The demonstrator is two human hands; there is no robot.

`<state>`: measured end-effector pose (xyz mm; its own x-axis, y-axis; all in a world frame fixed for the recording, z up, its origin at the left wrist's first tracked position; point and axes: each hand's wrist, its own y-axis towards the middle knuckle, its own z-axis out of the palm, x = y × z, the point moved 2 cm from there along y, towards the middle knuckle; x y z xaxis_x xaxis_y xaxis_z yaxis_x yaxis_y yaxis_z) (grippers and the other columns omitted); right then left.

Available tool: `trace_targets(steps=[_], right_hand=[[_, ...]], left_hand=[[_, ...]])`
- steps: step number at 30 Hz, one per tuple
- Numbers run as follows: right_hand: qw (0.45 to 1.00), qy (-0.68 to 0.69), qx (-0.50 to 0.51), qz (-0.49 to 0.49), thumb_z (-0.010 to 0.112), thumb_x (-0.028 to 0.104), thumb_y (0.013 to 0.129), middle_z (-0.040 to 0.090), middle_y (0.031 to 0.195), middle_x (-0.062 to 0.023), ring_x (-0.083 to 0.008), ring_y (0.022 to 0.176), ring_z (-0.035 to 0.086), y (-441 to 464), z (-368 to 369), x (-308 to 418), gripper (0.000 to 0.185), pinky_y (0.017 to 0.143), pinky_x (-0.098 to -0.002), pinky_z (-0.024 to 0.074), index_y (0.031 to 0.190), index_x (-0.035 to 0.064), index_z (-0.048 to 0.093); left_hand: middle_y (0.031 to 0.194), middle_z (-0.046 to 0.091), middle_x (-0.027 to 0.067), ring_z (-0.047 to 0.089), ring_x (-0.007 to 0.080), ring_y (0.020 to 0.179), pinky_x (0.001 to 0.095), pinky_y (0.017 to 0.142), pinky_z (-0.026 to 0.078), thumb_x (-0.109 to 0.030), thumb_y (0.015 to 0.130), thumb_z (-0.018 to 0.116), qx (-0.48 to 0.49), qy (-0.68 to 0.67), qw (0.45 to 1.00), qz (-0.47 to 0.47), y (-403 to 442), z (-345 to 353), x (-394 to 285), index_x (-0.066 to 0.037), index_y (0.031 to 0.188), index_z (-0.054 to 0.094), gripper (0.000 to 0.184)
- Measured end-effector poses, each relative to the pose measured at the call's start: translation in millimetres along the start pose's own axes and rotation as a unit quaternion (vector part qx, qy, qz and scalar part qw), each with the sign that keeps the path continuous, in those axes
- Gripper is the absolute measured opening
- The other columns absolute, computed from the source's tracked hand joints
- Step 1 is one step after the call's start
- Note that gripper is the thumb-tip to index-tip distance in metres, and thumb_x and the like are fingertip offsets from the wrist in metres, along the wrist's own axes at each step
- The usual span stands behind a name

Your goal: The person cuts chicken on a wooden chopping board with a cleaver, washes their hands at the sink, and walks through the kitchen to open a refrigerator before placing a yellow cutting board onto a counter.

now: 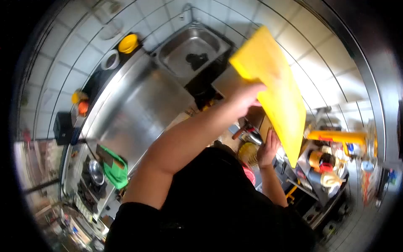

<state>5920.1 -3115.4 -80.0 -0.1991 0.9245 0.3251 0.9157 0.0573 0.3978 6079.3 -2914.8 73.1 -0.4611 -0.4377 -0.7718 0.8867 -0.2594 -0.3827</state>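
Note:
A large yellow cutting board (285, 96) is held up on edge, tilted, at the right of the head view. My left hand (247, 98) reaches across my body and grips the board's near edge, its thumb side partly hidden behind the board. Lower down, my right hand (268, 150) is beside the board's lower left edge, fingers stretched out against a tan surface (264, 126). Whether it also touches the board I cannot tell. A knife-like tool with a reddish handle (238, 133) lies between my arms, near a round container with yellowish contents (248, 152).
A steel sink (191, 46) stands in the far corner, with a steel counter (138, 105) to its left. A yellow bowl (128, 43) sits on the back ledge. A green cloth-like item (115, 170) is at left. Bottles and jars (325, 161) crowd the right-hand shelf.

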Motion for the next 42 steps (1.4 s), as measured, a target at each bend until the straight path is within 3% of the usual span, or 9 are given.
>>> trace_targets(steps=[6, 9, 12, 14, 21, 32, 40, 41, 42], right_hand=[[0.955, 0.199, 0.017, -0.218, 0.057, 0.005, 0.083, 0.055, 0.136, -0.0225, -0.0420, 0.130, 0.048, 44.9, 54.8, 109.3, 0.052, 0.110, -0.0503, 0.0363, 0.134, -0.0001, 0.057], [0.913, 0.324, 0.203, -0.140, 0.054, 0.023, 0.090, 0.047, 0.145, -0.0202, -0.0402, 0.136, 0.042, 53.2, 131.9, 160.1, 0.054, 0.112, -0.0529, 0.0327, 0.140, 0.0032, 0.050], [0.867, 0.257, 0.120, -0.410, 0.055, 0.034, 0.092, 0.040, 0.152, -0.0183, -0.0383, 0.139, 0.039, 113.7, 126.2, 234.8, 0.058, 0.113, -0.0556, 0.0298, 0.143, 0.0086, 0.048], [0.869, 0.225, 0.124, -0.424, 0.061, 0.034, 0.090, 0.040, 0.150, -0.0212, -0.0418, 0.138, 0.039, 114.4, 176.8, 272.5, 0.060, 0.112, -0.0574, 0.0299, 0.142, 0.0091, 0.048], [0.900, 0.104, 0.318, -0.278, 0.074, 0.030, 0.082, 0.041, 0.147, -0.0220, -0.0409, 0.136, 0.041, 112.1, 151.3, 251.7, 0.075, 0.110, -0.0543, 0.0354, 0.146, 0.0099, 0.039], [0.964, -0.043, 0.251, -0.081, 0.064, 0.027, 0.091, 0.044, 0.147, -0.0163, -0.0357, 0.133, 0.045, 94.9, 131.2, 9.6, 0.063, 0.108, -0.0511, 0.0382, 0.147, 0.0094, 0.040], [0.962, 0.048, 0.067, -0.261, 0.057, 0.025, 0.098, 0.046, 0.147, -0.0122, -0.0320, 0.130, 0.048, 48.7, 166.6, 81.0, 0.056, 0.106, -0.0488, 0.0403, 0.149, 0.0091, 0.041], [0.950, 0.032, 0.103, -0.293, 0.056, 0.025, 0.099, 0.046, 0.147, -0.0117, -0.0315, 0.130, 0.049, 42.6, 194.1, 96.5, 0.055, 0.106, -0.0485, 0.0406, 0.149, 0.0090, 0.041], [0.899, 0.006, 0.350, -0.262, 0.057, 0.019, 0.094, 0.052, 0.140, -0.0118, -0.0312, 0.124, 0.052, 83.9, 168.6, 171.4, 0.051, 0.102, -0.0483, 0.0416, 0.143, 0.0085, 0.048]], left_hand=[[0.115, 0.067, 0.0049, 0.064, 0.0196, 0.106, 0.0401, 0.081, 0.057, -0.021, 0.087, 0.069, -0.020, -0.019, 1.000, 0.001, 3.9, 0.3, 4.9, -0.012, 0.118, 0.062, 0.033], [0.116, 0.067, 0.0042, 0.065, 0.0204, 0.103, 0.0373, 0.078, 0.057, -0.022, 0.087, 0.069, -0.025, 0.018, 0.999, -0.022, 1.7, -1.7, 1.5, -0.011, 0.119, 0.062, 0.035], [0.116, 0.066, 0.0041, 0.065, 0.0181, 0.096, 0.0342, 0.075, 0.056, -0.024, 0.087, 0.070, -0.041, -0.002, 0.999, -0.026, 0.1, -1.7, 5.5, -0.011, 0.122, 0.062, 0.039], [0.112, 0.067, 0.0068, 0.066, 0.0191, 0.094, 0.0343, 0.073, 0.057, -0.020, 0.086, 0.069, -0.050, -0.009, 0.998, -0.024, 0.6, -3.8, 5.2, -0.008, 0.119, 0.062, 0.036], [0.105, 0.068, 0.0103, 0.068, 0.0211, 0.092, 0.0347, 0.072, 0.057, -0.012, 0.086, 0.068, -0.051, -0.053, 0.997, -0.014, 0.2, -14.7, 14.7, -0.001, 0.116, 0.063, 0.032], [0.109, 0.068, 0.0107, 0.067, 0.0215, 0.099, 0.0350, 0.084, 0.053, -0.002, 0.083, 0.065, -0.065, -0.056, 0.994, 0.066, -2.3, -18.3, 16.5, 0.000, 0.118, 0.063, 0.035], [0.098, 0.068, 0.0155, 0.068, 0.0247, 0.084, 0.0383, 0.067, 0.055, -0.009, 0.080, 0.066, -0.086, -0.030, 0.996, 0.002, -1.5, -19.7, 23.3, 0.005, 0.112, 0.063, 0.035], [0.099, 0.068, 0.0162, 0.068, 0.0253, 0.087, 0.0384, 0.070, 0.055, -0.008, 0.079, 0.065, -0.079, -0.041, 0.996, 0.012, -4.5, -20.6, 19.5, 0.006, 0.113, 0.062, 0.036], [0.101, 0.068, 0.0168, 0.068, 0.0259, 0.089, 0.0385, 0.073, 0.055, -0.007, 0.079, 0.064, -0.072, -0.051, 0.996, 0.021, -9.7, -20.7, 14.6, 0.006, 0.113, 0.062, 0.037]])
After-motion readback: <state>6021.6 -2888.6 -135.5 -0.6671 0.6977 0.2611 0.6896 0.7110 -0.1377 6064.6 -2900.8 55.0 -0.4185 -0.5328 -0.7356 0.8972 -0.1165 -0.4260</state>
